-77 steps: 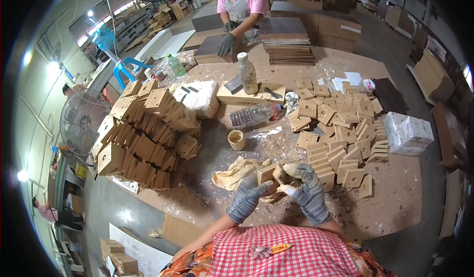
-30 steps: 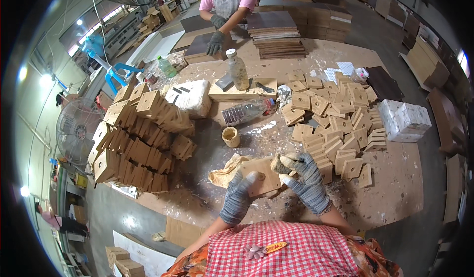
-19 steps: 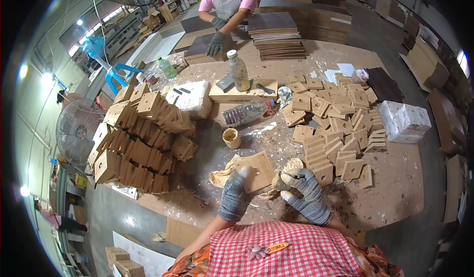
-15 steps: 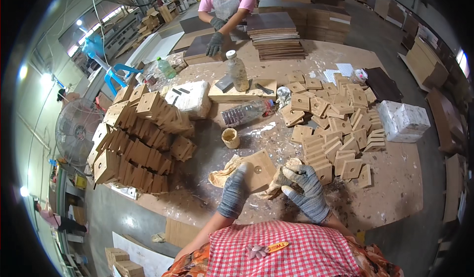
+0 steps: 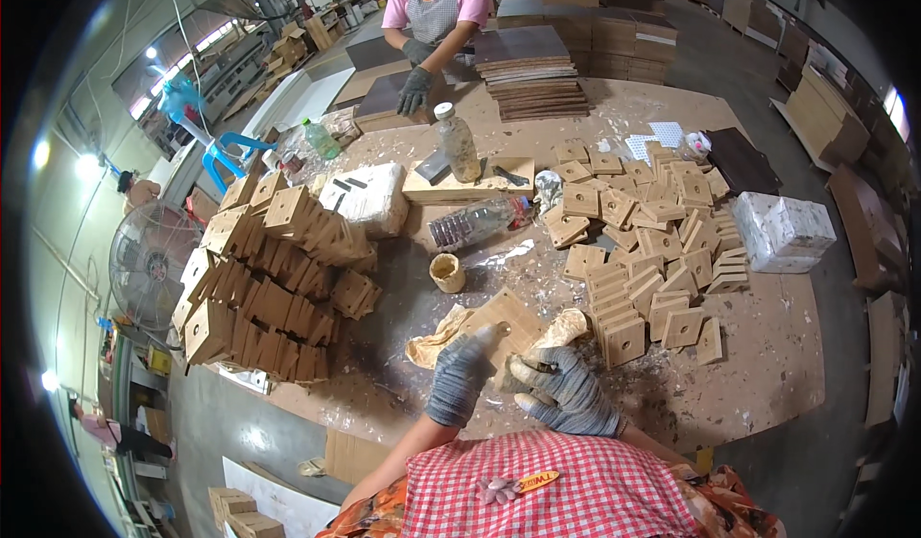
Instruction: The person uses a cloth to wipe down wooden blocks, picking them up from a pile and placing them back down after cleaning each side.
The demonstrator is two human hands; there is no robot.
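My left hand (image 5: 459,382), in a grey knit glove with pale fingertips, grips a square wooden block (image 5: 508,322) by its near left edge, thumb on top. The block is tilted above the table. My right hand (image 5: 573,391), gloved alike, is curled at the block's near right corner around a crumpled tan cloth (image 5: 564,327); part of the cloth is hidden behind the fingers. Another crumpled tan cloth (image 5: 436,339) lies beside the block on the left. Just beyond stands a small tan cup (image 5: 447,272).
Stacked wooden blocks (image 5: 273,289) stand at left, with loose holed blocks (image 5: 652,241) heaped at right. Bottles (image 5: 459,143), a white wrapped bundle (image 5: 369,198) and a white package (image 5: 785,234) sit around the table (image 5: 748,365). Opposite, a gloved co-worker (image 5: 436,20) stands by stacked boards (image 5: 530,70).
My right hand has moved left and nearer to me, against the block's corner, its fingers closing in. My left thumb has shifted across the block, which now tilts differently.
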